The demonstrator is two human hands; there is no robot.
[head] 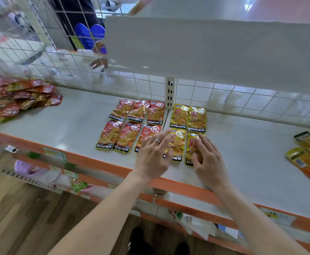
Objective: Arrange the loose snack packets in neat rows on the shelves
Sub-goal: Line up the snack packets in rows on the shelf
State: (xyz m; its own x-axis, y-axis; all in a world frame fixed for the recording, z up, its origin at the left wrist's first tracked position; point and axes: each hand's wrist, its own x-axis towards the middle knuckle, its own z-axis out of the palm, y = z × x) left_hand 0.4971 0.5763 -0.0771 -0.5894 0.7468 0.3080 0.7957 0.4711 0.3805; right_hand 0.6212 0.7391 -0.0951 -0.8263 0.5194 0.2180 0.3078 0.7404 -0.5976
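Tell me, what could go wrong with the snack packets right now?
The left hand lies across a red packet and a yellow packet; sliding it could knock those rows crooked. They sit near the shelf's orange edge, so a nudge from the right hand might push one off.

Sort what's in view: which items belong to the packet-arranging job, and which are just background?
Job:
red packet rows
yellow packet rows
loose pile at left
loose packets at right
shelf
left hand and right hand, both on the front row

Background:
wire mesh back
upper shelf
blue shoes beyond the mesh
clutter on the lower level
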